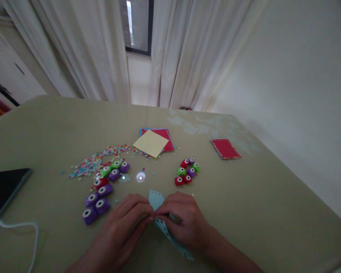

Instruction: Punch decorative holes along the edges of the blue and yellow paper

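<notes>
A light blue sheet of paper [156,198] with small holes punched along its edges is pinched between my two hands, low above the table. My left hand [127,222] has its thumb and fingertips pressed together at the paper's left side. Thumb and forefinger of my right hand [185,217] close on it from the right, their tips touching those of the left. The paper is bent, and its lower part, with a ragged end, hangs beneath my right hand. Fingers cover the middle of the sheet.
Purple, green and red craft punches stand in a left group [102,190] and a right group [187,171]. Paper confetti [92,163] lies behind them, near a cream sheet [151,143] on red and blue paper. A red card [226,148] is at right, a phone [5,185] at left.
</notes>
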Action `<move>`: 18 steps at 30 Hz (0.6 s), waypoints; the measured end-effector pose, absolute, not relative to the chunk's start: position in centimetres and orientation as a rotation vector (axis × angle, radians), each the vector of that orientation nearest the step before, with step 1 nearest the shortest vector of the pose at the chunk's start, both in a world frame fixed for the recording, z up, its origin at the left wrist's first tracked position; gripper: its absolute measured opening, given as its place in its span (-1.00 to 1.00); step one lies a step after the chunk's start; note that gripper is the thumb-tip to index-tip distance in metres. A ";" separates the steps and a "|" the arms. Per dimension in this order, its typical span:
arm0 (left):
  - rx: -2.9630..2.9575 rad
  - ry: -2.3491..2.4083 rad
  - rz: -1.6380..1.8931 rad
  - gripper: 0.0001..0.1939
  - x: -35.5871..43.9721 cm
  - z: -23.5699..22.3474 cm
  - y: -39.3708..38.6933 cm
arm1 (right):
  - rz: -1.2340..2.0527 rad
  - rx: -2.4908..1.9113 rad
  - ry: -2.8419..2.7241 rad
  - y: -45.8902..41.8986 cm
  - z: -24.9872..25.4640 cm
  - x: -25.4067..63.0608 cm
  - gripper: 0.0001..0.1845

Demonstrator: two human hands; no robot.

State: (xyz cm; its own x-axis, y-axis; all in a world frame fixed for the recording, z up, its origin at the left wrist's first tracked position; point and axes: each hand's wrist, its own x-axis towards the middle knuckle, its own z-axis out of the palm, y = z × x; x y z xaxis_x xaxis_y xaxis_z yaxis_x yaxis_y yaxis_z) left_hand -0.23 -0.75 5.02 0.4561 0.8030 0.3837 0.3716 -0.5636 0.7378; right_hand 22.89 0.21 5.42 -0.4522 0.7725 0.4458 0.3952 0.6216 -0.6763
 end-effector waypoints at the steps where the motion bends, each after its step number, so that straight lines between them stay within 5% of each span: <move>1: 2.144 0.976 1.000 -0.84 -0.2 5.0 -0.8 | 0.626 -0.908 -2.084 0.2 5.4 22.9 -0.78; 13: 1.975 1.270 1.128 -0.86 -1.5 3.8 -0.1 | 0.527 -1.087 -1.725 2.7 5.6 25.2 -0.89; 18: 2.253 1.207 1.372 -0.80 -4.1 6.1 -1.1 | 0.404 -1.122 -1.738 3.2 4.9 25.4 -0.80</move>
State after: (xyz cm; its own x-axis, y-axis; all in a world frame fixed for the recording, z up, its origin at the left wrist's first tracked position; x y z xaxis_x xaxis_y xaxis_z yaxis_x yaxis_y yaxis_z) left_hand -4.08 -1.13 6.13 0.2178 0.7499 0.6246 0.5242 -0.6298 0.5733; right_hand 25.43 3.19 4.89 -0.0836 0.8279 0.5546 0.4989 0.5165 -0.6959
